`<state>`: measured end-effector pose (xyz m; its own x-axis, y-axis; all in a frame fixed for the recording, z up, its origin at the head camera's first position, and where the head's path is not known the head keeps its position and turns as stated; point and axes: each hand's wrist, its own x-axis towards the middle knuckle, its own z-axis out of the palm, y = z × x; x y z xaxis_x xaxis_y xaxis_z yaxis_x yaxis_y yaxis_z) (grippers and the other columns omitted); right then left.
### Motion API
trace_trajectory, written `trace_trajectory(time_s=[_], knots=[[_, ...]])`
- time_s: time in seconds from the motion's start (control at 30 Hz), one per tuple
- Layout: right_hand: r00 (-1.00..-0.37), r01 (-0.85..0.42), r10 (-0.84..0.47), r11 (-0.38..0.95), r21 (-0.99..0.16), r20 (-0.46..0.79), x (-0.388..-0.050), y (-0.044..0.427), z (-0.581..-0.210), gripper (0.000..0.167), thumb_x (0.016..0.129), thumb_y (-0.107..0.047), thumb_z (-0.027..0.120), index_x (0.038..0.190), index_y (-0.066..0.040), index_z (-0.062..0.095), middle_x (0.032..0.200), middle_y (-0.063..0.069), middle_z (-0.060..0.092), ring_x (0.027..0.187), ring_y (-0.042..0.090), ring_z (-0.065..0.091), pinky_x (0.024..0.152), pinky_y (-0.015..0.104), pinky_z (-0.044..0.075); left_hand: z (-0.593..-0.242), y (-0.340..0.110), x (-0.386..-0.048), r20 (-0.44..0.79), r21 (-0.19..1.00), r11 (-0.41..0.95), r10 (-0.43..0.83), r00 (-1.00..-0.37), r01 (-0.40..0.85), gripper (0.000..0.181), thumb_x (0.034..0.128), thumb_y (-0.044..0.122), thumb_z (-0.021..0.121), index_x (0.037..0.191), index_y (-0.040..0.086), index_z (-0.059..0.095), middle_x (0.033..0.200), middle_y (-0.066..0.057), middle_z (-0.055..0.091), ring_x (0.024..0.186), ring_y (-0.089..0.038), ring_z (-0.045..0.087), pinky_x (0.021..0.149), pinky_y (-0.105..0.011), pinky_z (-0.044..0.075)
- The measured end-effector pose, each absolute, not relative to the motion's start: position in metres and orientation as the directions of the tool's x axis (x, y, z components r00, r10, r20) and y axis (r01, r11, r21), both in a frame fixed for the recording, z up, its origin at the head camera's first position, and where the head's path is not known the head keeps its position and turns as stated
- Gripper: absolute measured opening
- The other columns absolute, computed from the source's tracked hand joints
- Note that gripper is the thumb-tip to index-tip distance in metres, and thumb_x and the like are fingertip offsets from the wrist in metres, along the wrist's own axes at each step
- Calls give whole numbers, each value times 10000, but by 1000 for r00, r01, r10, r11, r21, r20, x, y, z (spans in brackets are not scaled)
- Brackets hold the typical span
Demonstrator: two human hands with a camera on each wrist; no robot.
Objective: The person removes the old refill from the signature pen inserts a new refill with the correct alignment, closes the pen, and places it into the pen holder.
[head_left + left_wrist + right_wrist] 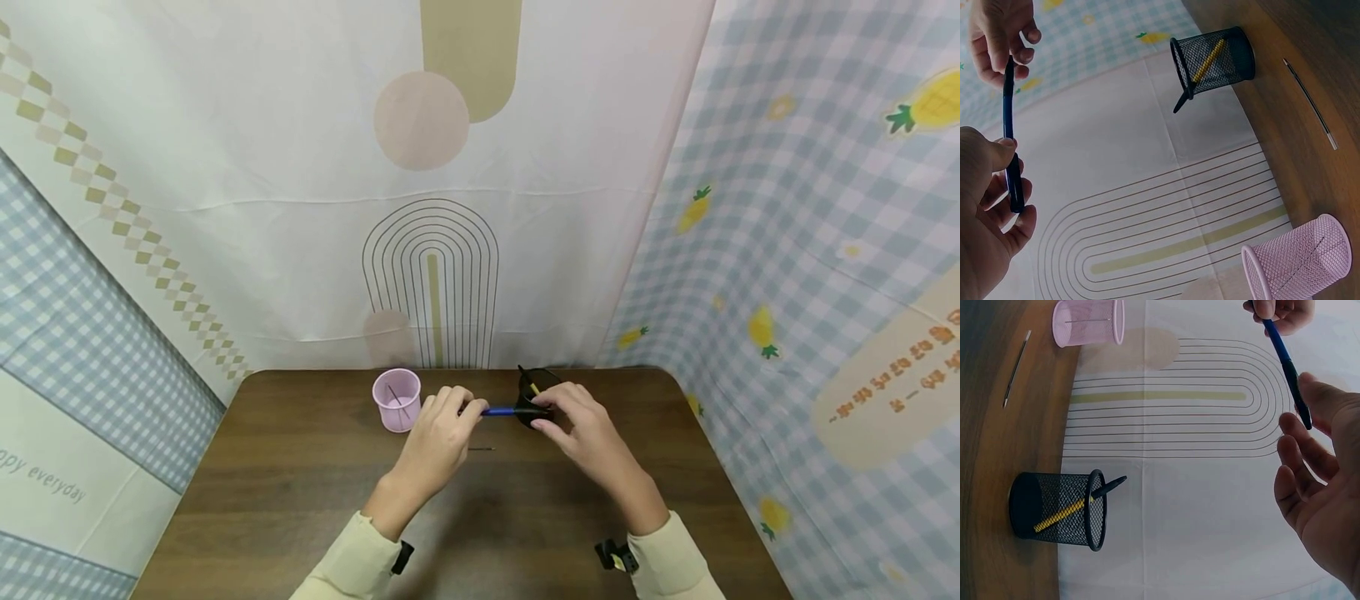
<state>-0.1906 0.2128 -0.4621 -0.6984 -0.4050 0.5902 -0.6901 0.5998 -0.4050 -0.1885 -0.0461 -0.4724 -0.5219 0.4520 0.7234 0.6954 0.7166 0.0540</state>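
Observation:
A blue pen with a black grip end is held level above the table between both hands. My left hand grips its left end, thumb and fingers round the barrel. At the other end, my right hand pinches the black tip part between thumb and fingers; the right wrist view shows this black part closely. A thin pen refill lies on the table below the hands. Behind the right hand stands a black mesh pen cup with a yellow-and-black pen leaning in it.
A pink mesh cup stands left of the left hand, with a thin dark rod inside. The brown wooden table ends at a patterned cloth at the back, and checked cloth hangs on the right.

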Motion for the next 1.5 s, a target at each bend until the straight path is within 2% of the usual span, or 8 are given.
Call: trace_trajectory(time_s=[0.2, 0.43, 0.53, 0.8, 1.03, 1.33, 1.5], knots=[[-677, -701, -396, 602, -382, 620, -189, 214, -461, 309, 807, -54, 861, 1063, -104, 695, 1059, -11, 663, 891, 161, 573, 696, 210, 487, -474, -46, -188, 728, 55, 715, 449, -519, 697, 126, 992, 130, 618, 1077, 73, 690, 967, -59, 616, 861, -234, 597, 673, -335, 439], [-677, -703, -396, 596, -388, 620, -189, 215, -462, 247, 837, -28, 825, 1030, -129, 709, 1025, -37, 670, 904, 101, 552, 681, 258, 505, -474, -45, -188, 732, 52, 712, 450, -511, 700, 125, 992, 129, 610, 1073, 74, 688, 959, -57, 610, 854, -233, 592, 672, -332, 432], [-675, -705, -395, 594, -387, 623, -189, 216, -461, 227, 849, -34, 816, 1029, -132, 718, 1012, -38, 674, 897, 106, 555, 679, 274, 513, -474, -45, -188, 732, 56, 710, 450, -512, 702, 129, 998, 132, 600, 1073, 75, 688, 958, -57, 609, 854, -236, 592, 676, -336, 433], [-693, -686, -388, 616, -388, 608, -187, 216, -457, 162, 890, -96, 790, 1031, -159, 742, 981, -66, 688, 907, 91, 557, 707, 224, 479, -474, -44, -188, 750, 49, 706, 442, -493, 707, 135, 992, 140, 594, 1063, 75, 688, 948, -53, 608, 845, -227, 590, 667, -332, 431], [-672, -702, -386, 605, -376, 632, -189, 217, -460, 134, 898, -83, 776, 1020, -137, 762, 947, -64, 697, 880, 105, 568, 705, 233, 479, -473, -43, -187, 740, 57, 707, 444, -505, 705, 137, 998, 136, 592, 1073, 74, 689, 957, -53, 609, 854, -226, 590, 675, -330, 433], [-712, -666, -363, 619, -415, 601, -189, 216, -462, 114, 914, -95, 765, 1026, -116, 769, 946, -82, 692, 847, 119, 576, 668, 223, 476, -476, -43, -188, 740, 68, 709, 437, -512, 702, 130, 1005, 153, 581, 1064, 84, 674, 964, -55, 617, 874, -230, 582, 683, -338, 445], [-734, -645, -359, 635, -426, 576, -187, 216, -459, 177, 918, -126, 767, 1095, -131, 760, 987, -46, 716, 864, 77, 564, 679, 246, 484, -476, -44, -189, 742, 74, 704, 435, -511, 707, 121, 1000, 142, 592, 1064, 81, 676, 963, -58, 620, 872, -231, 581, 680, -339, 447]])
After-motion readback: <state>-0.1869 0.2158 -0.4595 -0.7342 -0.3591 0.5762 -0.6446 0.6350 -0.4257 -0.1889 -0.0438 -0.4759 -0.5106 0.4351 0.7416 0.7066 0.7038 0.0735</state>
